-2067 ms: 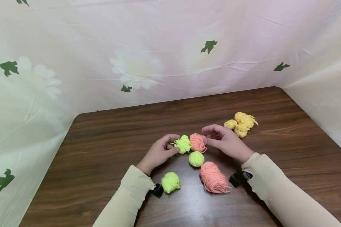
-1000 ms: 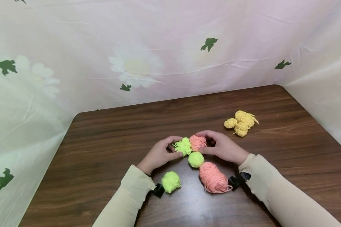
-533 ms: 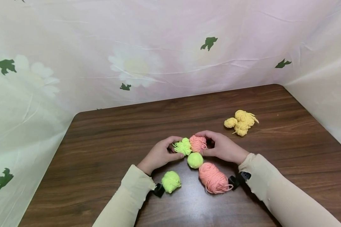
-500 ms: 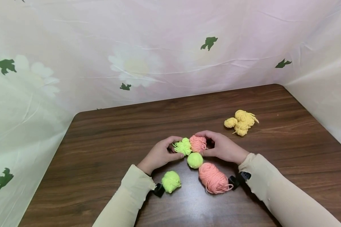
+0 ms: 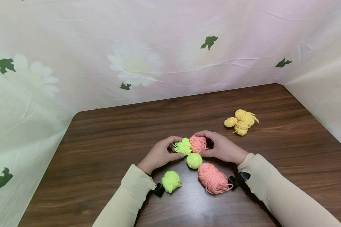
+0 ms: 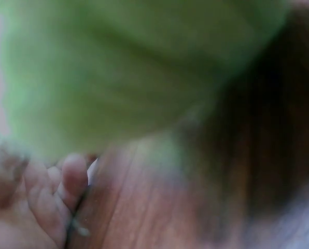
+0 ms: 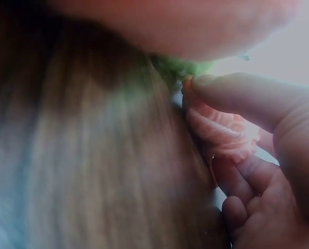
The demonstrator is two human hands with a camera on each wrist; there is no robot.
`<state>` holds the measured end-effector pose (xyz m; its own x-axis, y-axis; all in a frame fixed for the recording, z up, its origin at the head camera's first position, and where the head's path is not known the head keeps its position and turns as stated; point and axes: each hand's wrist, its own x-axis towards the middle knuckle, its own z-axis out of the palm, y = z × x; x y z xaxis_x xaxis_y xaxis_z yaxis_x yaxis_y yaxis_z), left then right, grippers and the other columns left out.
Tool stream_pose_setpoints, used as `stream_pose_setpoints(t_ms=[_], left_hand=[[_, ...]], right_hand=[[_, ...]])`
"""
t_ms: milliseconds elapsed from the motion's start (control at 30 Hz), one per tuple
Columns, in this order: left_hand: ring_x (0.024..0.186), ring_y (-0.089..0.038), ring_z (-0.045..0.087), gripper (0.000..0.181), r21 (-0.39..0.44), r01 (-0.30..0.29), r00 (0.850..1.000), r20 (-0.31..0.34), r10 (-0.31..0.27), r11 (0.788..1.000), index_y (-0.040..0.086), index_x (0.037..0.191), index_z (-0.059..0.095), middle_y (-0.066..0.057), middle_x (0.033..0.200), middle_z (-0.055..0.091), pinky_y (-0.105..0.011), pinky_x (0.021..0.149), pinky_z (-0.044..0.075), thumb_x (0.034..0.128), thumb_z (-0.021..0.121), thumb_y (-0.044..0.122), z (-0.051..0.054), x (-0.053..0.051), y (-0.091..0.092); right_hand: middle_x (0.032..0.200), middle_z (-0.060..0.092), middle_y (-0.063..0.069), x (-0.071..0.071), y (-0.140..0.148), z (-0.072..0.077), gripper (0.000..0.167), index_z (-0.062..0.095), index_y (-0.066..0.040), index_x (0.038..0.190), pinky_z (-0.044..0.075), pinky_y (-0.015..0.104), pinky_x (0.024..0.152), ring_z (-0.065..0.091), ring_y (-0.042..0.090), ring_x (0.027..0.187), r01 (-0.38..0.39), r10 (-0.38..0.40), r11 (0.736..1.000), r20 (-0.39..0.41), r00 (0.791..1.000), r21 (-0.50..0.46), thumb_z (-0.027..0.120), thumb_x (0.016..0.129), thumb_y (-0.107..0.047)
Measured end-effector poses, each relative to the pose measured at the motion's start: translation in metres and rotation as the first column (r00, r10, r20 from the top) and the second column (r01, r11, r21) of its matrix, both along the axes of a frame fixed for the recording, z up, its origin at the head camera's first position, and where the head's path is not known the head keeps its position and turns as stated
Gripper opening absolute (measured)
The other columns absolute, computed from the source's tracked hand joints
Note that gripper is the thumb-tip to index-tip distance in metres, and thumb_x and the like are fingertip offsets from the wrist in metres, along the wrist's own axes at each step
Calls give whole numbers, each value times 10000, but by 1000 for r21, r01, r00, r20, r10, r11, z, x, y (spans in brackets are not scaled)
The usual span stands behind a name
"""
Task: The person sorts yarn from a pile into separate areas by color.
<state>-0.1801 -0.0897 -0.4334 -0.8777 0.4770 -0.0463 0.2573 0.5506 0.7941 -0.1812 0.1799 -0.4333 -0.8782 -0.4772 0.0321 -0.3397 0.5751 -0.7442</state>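
Below the frame's centre, loopy green yarn sits within the left hand, held thumb-to-fingers; the right hand likewise grips the adjoining pink ball.

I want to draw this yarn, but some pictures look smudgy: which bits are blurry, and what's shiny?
Head view: mostly sharp, pale shine on the table near the big pink yarn; left wrist view: a green ball, very blurry; right wrist view: big pink yarn smeared along the top, small pink yarn and right hand clearer, upper right corner washed out white.
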Motion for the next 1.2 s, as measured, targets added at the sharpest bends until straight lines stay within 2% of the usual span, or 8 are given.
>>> stream_pose_setpoints(t_ms=[733, 967, 1200], left_hand=[[870, -124, 576, 493, -4, 11, 1000, -1, -11, 1000, 212, 1332, 613, 46, 977, 641, -285, 693, 495, 879, 801, 263, 2, 1, -2], [846, -142, 567, 474, 45, 18, 1000, -4, -18, 999, 199, 1316, 625, 23, 948, 632, -278, 671, 491, 879, 801, 248, 3, 1, -4], [811, -153, 564, 469, 98, 22, 999, 21, -24, 995, 204, 1313, 626, 9, 921, 616, -272, 673, 494, 878, 799, 206, 4, 0, -9]], right_hand=[[1311, 635, 22, 1, 0, 1, 595, 592, -201, 1359, 402, 513, 1065, 549, 265, 1261, -3, 3, 1000, 5, 1000, -21, 847, 823, -244], [1323, 631, 28, 0, 2, 0, 592, 589, -200, 1367, 397, 521, 1069, 541, 272, 1273, 1, -1, 1000, 3, 1000, -16, 840, 833, -251], [1323, 633, 25, 0, 2, 0, 587, 595, -205, 1364, 397, 529, 1066, 539, 276, 1277, 7, -7, 1000, 3, 1000, -16, 837, 836, -289]])
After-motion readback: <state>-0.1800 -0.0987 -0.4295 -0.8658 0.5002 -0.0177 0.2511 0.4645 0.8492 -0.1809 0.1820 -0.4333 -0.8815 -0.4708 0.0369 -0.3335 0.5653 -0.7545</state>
